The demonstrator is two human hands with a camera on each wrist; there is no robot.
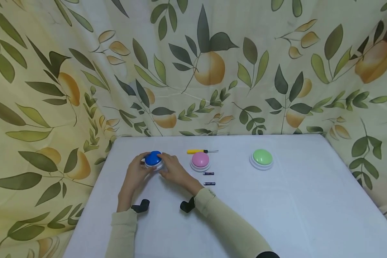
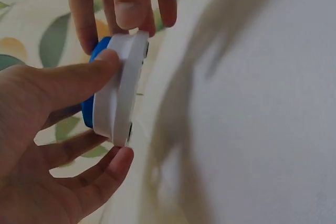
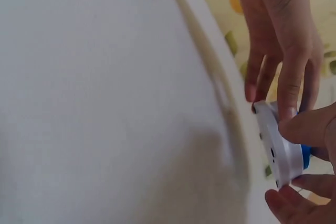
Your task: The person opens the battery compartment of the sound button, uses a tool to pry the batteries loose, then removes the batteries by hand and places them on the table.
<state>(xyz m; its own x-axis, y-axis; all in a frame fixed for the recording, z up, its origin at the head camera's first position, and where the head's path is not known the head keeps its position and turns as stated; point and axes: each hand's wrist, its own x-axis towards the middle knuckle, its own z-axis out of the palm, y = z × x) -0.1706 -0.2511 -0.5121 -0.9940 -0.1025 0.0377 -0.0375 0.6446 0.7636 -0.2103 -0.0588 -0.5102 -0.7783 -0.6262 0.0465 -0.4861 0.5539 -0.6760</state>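
A round push button with a blue dome [image 1: 153, 158] and a white base [image 2: 118, 93] is held between both hands at the table's left side. My left hand [image 1: 136, 173] grips it from the left, thumb on the side of the base and fingers around the far edge. From the right, my right hand [image 1: 175, 170] pinches the same button with thumb and fingers. Small dark feet show along the underside of the base in the left wrist view, and a gap separates it from the white cloth. Part of the dome is hidden behind fingers.
Right of the hands stands a pink push button [image 1: 200, 159], with a yellow-handled screwdriver [image 1: 196, 151] lying behind it. Two small batteries, an upper battery [image 1: 208, 173] and a lower battery [image 1: 209, 184], lie in front. A green push button [image 1: 262, 157] sits farther right on the white-covered table [image 1: 296, 208].
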